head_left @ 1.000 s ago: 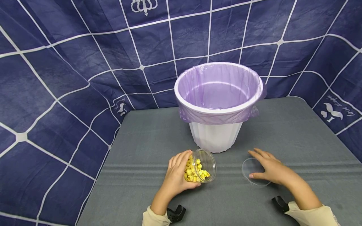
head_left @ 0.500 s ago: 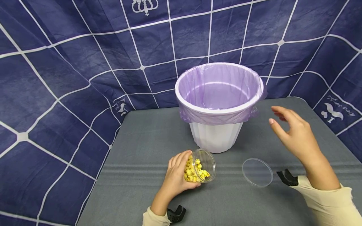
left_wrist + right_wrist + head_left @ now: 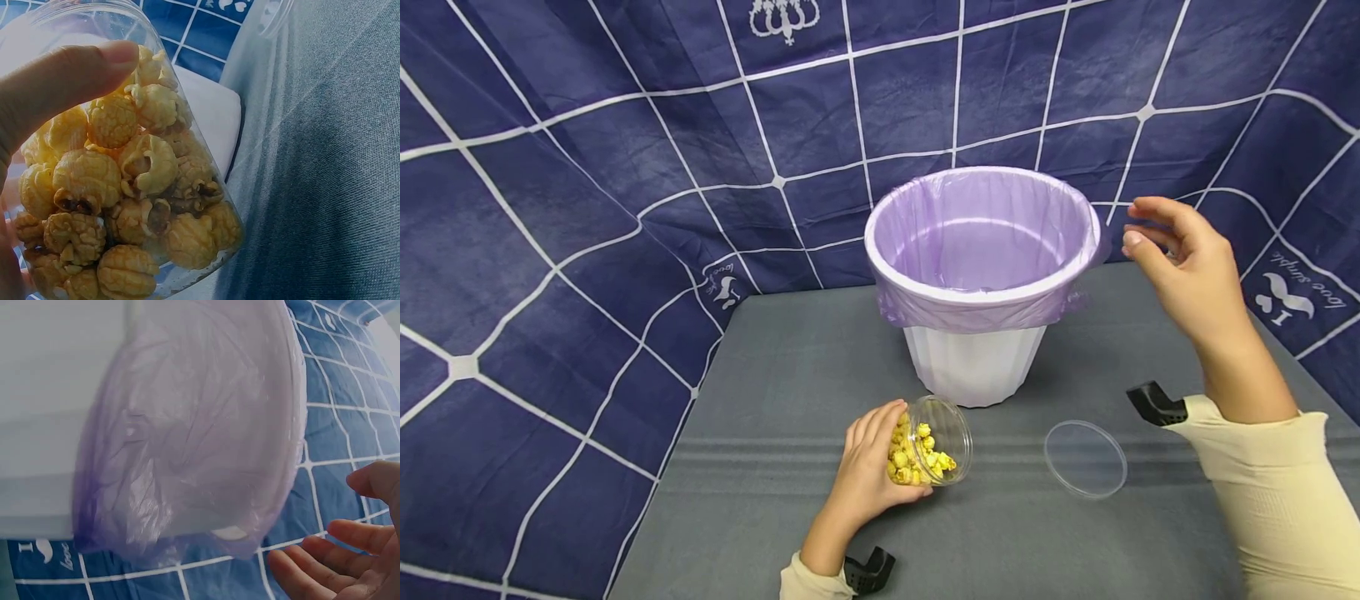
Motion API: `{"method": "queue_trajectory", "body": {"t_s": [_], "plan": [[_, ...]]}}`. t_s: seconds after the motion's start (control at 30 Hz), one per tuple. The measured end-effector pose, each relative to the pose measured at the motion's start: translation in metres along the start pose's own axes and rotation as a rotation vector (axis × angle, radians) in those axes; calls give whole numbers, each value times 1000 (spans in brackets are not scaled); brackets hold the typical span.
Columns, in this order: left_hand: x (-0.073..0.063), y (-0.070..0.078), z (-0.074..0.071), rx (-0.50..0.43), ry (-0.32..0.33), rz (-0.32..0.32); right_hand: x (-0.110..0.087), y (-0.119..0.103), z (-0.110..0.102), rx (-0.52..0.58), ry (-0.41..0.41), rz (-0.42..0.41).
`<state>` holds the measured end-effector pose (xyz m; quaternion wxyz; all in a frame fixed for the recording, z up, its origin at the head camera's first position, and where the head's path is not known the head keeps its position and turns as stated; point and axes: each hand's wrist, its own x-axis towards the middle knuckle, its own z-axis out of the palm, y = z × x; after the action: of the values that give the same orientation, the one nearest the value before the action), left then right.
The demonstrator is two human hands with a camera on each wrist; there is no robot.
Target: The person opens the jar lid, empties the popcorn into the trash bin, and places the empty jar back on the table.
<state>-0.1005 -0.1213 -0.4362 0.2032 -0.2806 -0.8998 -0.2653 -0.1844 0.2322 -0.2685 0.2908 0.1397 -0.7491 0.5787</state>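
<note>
My left hand (image 3: 868, 467) grips a clear plastic jar (image 3: 951, 437), tilted with its open mouth toward the right. Yellow popcorn (image 3: 917, 457) fills much of it; in the left wrist view the thumb (image 3: 69, 78) lies across the jar wall over the popcorn (image 3: 125, 187). Raised beside the right rim of the white bin (image 3: 973, 367), my right hand (image 3: 1195, 275) has loosely bent fingers and holds nothing. The right wrist view shows those fingers (image 3: 319, 569) apart from the purple bag (image 3: 187, 425). A clear round lid (image 3: 1086, 460) lies flat on the grey cloth.
The bin stands at the back middle of the grey-covered table (image 3: 775, 358), lined with a purple bag (image 3: 977, 312) folded over its rim. A blue cloth (image 3: 805, 125) with white lines hangs behind and along both sides.
My right hand has left the lid and risen away, up to the bin's right rim. The lid stays on the table. My left hand and the jar have stayed in place.
</note>
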Motion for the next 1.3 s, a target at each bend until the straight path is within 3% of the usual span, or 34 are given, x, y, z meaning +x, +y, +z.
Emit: {"method": "queue_trajectory", "body": {"t_s": [0.13, 0.2, 0.37, 0.47, 0.7, 0.83, 1.13, 1.3], "plan": [[0, -1, 1, 0, -4, -5, 15, 3, 7, 243, -28, 59], [-1, -1, 1, 4, -4, -8, 21, 5, 11, 234, -45, 98], [-1, -2, 2, 10, 7, -12, 30, 12, 17, 73, -85, 195], [-2, -2, 1, 5, 1, -21, 30, 16, 20, 74, -99, 247], [-2, -5, -1, -3, 8, -33, 27, 21, 23, 328, -102, 307], [-2, -7, -5, -1, 25, -51, 26, 23, 23, 366, -97, 308], [4, -17, -22, -5, 214, -105, 26, 24, 24, 369, -92, 307], [11, -20, -36, -15, 332, -199, 26, 24, 24, 367, -95, 307]]}}
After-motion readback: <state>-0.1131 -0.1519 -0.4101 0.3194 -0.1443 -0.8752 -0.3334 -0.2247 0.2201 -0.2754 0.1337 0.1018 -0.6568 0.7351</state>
